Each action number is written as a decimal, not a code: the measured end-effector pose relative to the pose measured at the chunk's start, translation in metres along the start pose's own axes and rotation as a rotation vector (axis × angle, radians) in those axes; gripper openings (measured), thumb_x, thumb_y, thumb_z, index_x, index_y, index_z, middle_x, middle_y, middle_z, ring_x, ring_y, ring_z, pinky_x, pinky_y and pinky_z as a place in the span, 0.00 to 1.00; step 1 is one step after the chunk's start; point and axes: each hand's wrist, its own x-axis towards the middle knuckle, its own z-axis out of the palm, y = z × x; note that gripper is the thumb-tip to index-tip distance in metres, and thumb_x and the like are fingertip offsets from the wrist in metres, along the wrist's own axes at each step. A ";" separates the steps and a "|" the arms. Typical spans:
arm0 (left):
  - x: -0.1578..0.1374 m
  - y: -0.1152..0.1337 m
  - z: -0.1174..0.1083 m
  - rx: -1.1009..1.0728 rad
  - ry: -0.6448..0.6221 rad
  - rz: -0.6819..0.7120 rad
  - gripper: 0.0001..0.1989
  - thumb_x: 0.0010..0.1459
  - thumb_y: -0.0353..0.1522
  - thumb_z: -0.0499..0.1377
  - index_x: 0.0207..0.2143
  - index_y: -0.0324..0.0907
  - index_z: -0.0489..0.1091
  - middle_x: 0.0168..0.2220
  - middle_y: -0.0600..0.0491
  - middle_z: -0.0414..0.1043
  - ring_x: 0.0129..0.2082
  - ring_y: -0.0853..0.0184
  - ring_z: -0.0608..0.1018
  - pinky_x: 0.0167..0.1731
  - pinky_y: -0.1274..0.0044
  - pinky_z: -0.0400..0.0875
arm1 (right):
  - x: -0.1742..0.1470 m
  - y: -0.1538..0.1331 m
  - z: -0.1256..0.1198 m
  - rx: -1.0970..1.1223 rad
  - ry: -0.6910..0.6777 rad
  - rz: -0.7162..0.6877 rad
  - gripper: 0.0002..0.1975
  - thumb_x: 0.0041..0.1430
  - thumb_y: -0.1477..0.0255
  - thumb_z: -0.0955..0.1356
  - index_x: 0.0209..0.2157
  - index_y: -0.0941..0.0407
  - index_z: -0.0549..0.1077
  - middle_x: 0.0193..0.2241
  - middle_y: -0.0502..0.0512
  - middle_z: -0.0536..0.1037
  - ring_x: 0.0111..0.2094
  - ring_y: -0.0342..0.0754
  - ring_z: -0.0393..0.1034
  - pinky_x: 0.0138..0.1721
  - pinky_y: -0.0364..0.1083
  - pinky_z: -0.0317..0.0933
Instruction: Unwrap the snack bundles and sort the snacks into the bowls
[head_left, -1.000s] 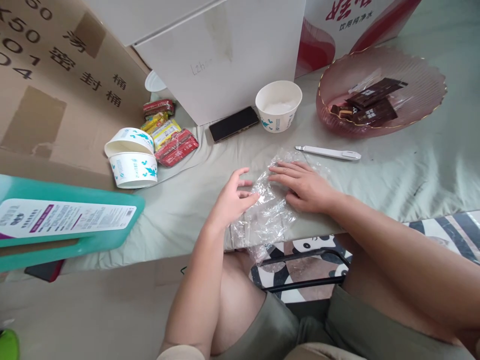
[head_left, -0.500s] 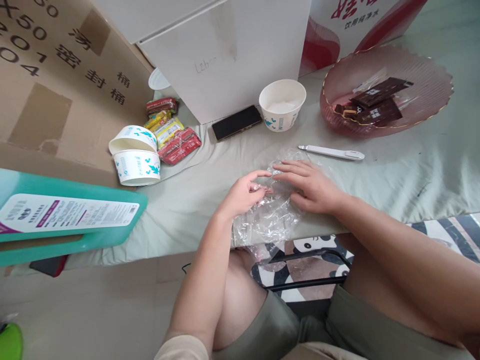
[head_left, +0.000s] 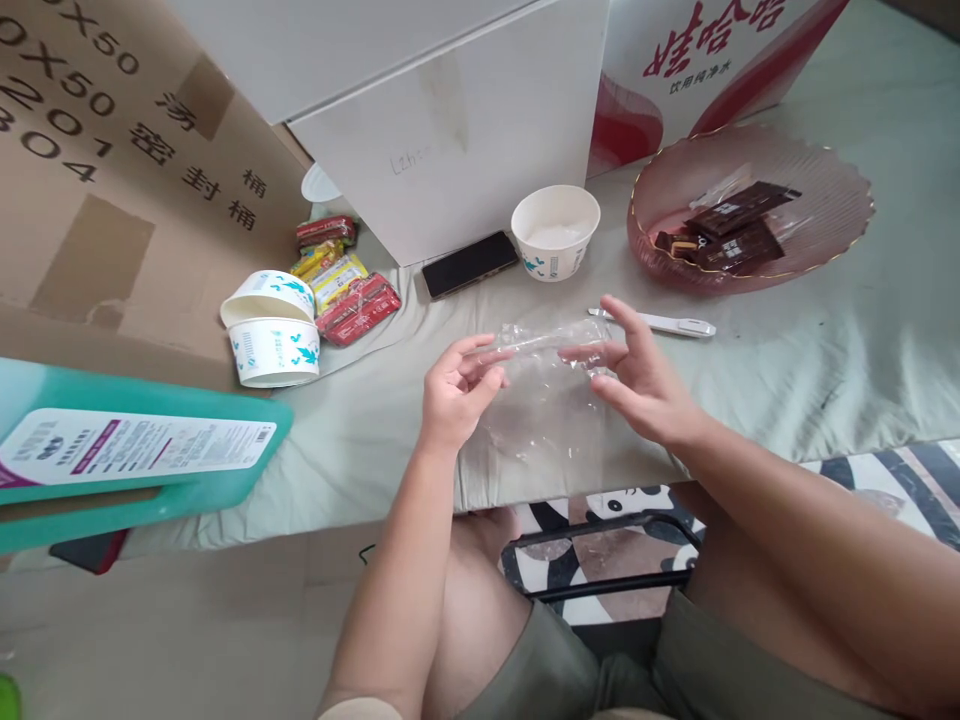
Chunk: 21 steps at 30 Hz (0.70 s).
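A clear plastic bag (head_left: pixel 544 405) stretches between my two hands just over the table's near edge. My left hand (head_left: pixel 459 392) holds its left side, thumb and fingertips at the upper rim. On the other side, my right hand (head_left: pixel 649 385) has fingers hooked into the rim, with the index finger lifted away and the thumb apart. A white utility knife (head_left: pixel 660 322) lies just beyond my right hand. Behind the bag stands a white paper bowl (head_left: pixel 556 235) with something whitish inside.
A black phone (head_left: pixel 470 265) lies against a white box (head_left: pixel 457 140). To the right is a pink bowl (head_left: pixel 825 215) with dark snack packets. At left are tipped paper bowls (head_left: pixel 276 350), red and yellow packets (head_left: pixel 358 308), a carton (head_left: pixel 112 220) and a green jug (head_left: pixel 247 478).
The crumpled bag has been spread out and its rim pulled wider between my hands. My hands have moved apart. The whole view has shifted slightly.
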 end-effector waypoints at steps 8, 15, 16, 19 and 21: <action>0.001 -0.010 0.000 0.417 -0.094 -0.087 0.16 0.53 0.36 0.66 0.45 0.44 0.78 0.32 0.52 0.81 0.26 0.71 0.74 0.29 0.76 0.69 | 0.008 0.000 -0.001 -0.254 0.172 -0.007 0.18 0.61 0.73 0.67 0.53 0.51 0.72 0.36 0.54 0.82 0.38 0.51 0.77 0.43 0.53 0.71; 0.002 0.002 0.001 0.250 -0.020 0.119 0.05 0.49 0.34 0.67 0.26 0.43 0.76 0.37 0.50 0.75 0.38 0.65 0.76 0.42 0.72 0.71 | 0.008 -0.004 -0.003 -0.401 0.267 -0.107 0.28 0.58 0.68 0.70 0.60 0.50 0.64 0.44 0.57 0.78 0.45 0.54 0.74 0.46 0.55 0.68; 0.001 0.005 0.001 0.150 -0.044 0.090 0.06 0.49 0.35 0.67 0.25 0.43 0.75 0.40 0.49 0.76 0.43 0.63 0.77 0.47 0.70 0.71 | 0.009 -0.005 -0.003 -0.400 0.284 -0.114 0.32 0.56 0.65 0.72 0.61 0.50 0.63 0.50 0.60 0.75 0.51 0.56 0.72 0.49 0.56 0.67; -0.003 0.013 0.004 -0.185 -0.121 -0.109 0.12 0.51 0.39 0.67 0.25 0.42 0.69 0.42 0.48 0.79 0.47 0.60 0.80 0.51 0.67 0.73 | 0.011 -0.006 -0.001 -0.274 0.197 -0.040 0.30 0.52 0.60 0.74 0.56 0.51 0.67 0.57 0.62 0.71 0.57 0.59 0.67 0.56 0.59 0.64; -0.005 0.018 0.008 -0.350 -0.099 -0.259 0.14 0.50 0.41 0.67 0.28 0.43 0.68 0.39 0.50 0.80 0.43 0.60 0.82 0.45 0.67 0.77 | 0.012 -0.008 0.001 -0.105 0.053 0.088 0.15 0.56 0.59 0.72 0.42 0.52 0.71 0.45 0.58 0.78 0.49 0.56 0.73 0.52 0.57 0.66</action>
